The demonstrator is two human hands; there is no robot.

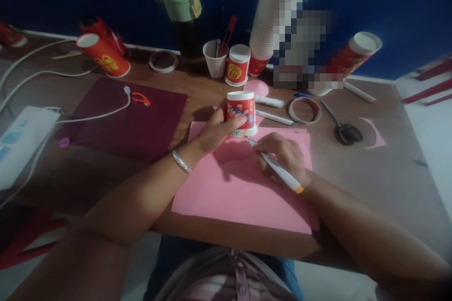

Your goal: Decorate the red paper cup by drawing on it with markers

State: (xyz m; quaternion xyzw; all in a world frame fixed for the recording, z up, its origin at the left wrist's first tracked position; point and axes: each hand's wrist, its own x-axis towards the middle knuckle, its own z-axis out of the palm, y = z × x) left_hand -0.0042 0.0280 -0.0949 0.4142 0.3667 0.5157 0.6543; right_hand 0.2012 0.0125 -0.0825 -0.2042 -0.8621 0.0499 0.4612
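Observation:
A red-and-white paper cup [240,106] stands upside down on a pink sheet of paper [212,193]. My left hand [217,127] is wrapped round it, the thumb across its printed front. In my right hand [282,153] is a white marker pen [282,172] with an orange end toward my wrist; its tip meets or nearly meets the paper at the cup's lower rim. Part of the cup's left side is hidden by my fingers. Behind the cup lie a pink paper disc [257,88] and two more pens.
Scissors [348,132], a roll of tape [305,110] and a pink paper offcut [376,135] lie to the right. A tall cup stack [263,19] and a pen-filled cup [214,63] stand behind. Dark red paper [141,127], a white cable and a power strip [24,141] are left.

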